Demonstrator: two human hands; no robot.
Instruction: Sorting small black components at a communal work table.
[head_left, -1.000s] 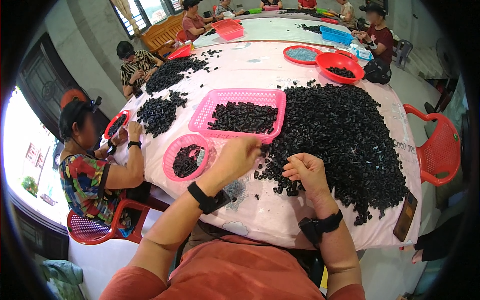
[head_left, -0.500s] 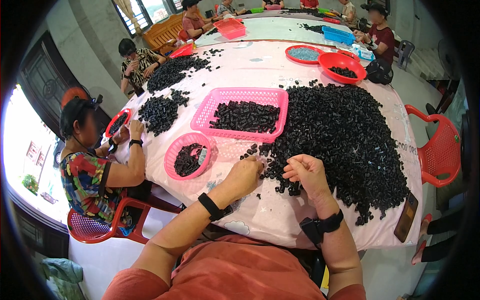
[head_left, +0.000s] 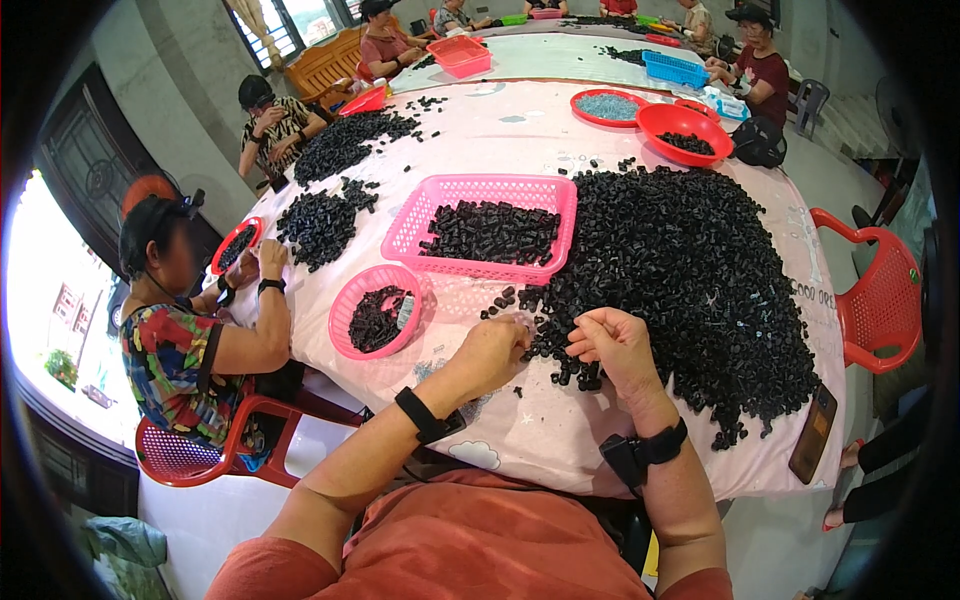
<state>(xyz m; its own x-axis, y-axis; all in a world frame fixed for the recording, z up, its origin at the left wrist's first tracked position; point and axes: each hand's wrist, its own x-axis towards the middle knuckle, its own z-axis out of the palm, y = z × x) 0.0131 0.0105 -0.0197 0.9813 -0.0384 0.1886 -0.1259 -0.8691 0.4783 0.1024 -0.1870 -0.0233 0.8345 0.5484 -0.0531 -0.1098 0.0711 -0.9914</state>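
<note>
A broad pile of small black cylindrical parts (head_left: pixel 690 270) covers the right side of the cloth-covered table. At its near left edge is my left hand (head_left: pixel 488 357), its fingers pinched together; anything between them is too small to make out. My right hand (head_left: pixel 617 348) hovers over the near edge of the pile, thumb and fingers closed in a pinch, and what it grips cannot be told. Beyond my left hand stands a pink rectangular basket (head_left: pixel 470 264) with more black parts inside. A round pink basket (head_left: pixel 342 305) to the left holds thin black pieces and a pale tag.
A dark phone (head_left: pixel 812 434) lies at the table's right edge. Red bowls (head_left: pixel 690 150) and a blue basket (head_left: pixel 676 70) stand farther back. A co-worker (head_left: pixel 185 320) sits at the left near smaller black piles (head_left: pixel 322 228); a red chair (head_left: pixel 880 290) stands at the right.
My left hand has shifted very slightly to the right, toward the pile. My right hand stays almost in place, still pinched. Co-workers across the table have moved their heads.
</note>
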